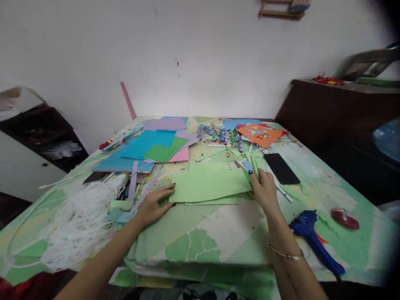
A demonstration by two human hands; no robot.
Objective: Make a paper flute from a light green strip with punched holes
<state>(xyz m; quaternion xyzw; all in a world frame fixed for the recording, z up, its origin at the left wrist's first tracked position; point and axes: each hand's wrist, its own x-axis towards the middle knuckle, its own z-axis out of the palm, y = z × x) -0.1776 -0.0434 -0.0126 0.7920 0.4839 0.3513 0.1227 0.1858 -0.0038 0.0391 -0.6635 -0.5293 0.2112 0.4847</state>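
Observation:
Light green paper sheets (206, 183) lie stacked on the table in front of me, their edges slightly out of line. My left hand (156, 205) rests at their left edge, thumb and fingers apart, fingertips touching the paper. At the right end, my right hand (265, 189) has curled fingers around a narrow light green paper strip (254, 166). A small blue paper piece (248, 166) lies by its fingertip. Beside that hand, green and orange parts and a blade-like tip show, perhaps scissors, mostly hidden by hand and paper.
A white string bundle (83, 221) lies left, near coloured sheets (150, 143). Curled paper strips (215, 133) and an orange sheet (261, 134) are at the back. Right of me are a black phone (281, 168), blue glue gun (315, 239) and dark red mouse-shaped object (345, 218).

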